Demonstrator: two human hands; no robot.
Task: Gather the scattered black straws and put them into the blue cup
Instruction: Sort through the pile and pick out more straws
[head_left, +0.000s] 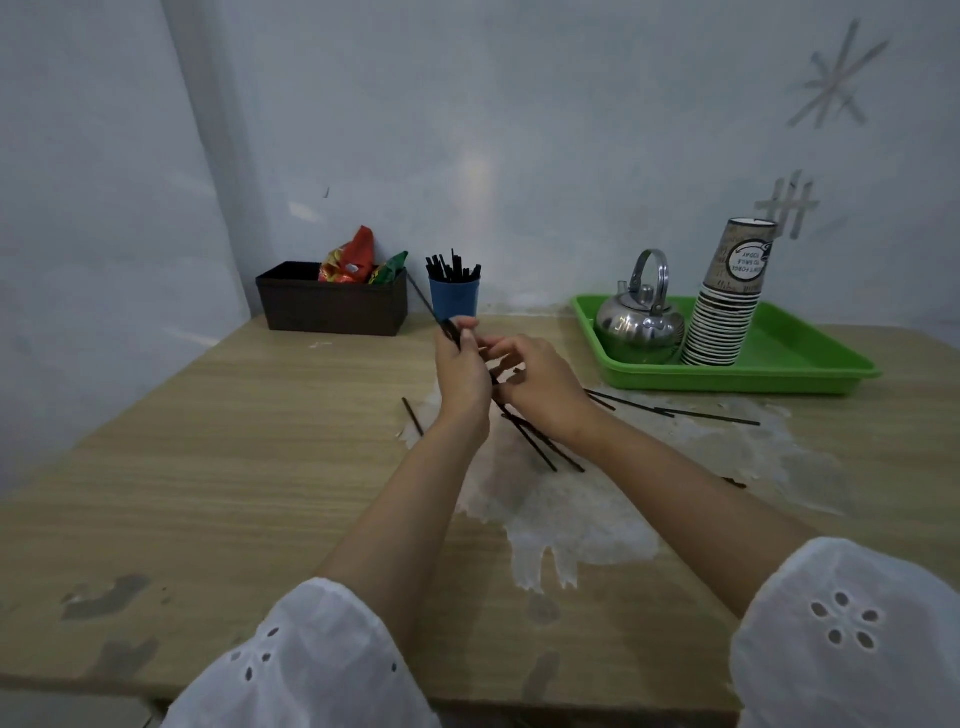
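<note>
The blue cup (453, 298) stands at the back of the table with several black straws (451, 268) upright in it. My left hand (462, 371) grips a bundle of black straws (540, 444) that slants from upper left to lower right, above the table. My right hand (537, 385) is right beside it, fingers curled on the same bundle. Loose straws lie on the table: one left of my hands (413, 416), and two or three to the right (675, 412).
A dark brown box (332, 306) with snack packets stands left of the cup. A green tray (779, 371) at the right holds a steel kettle (640, 322) and a stack of paper cups (727, 312). The wooden table (208, 467) has a worn white patch (561, 514).
</note>
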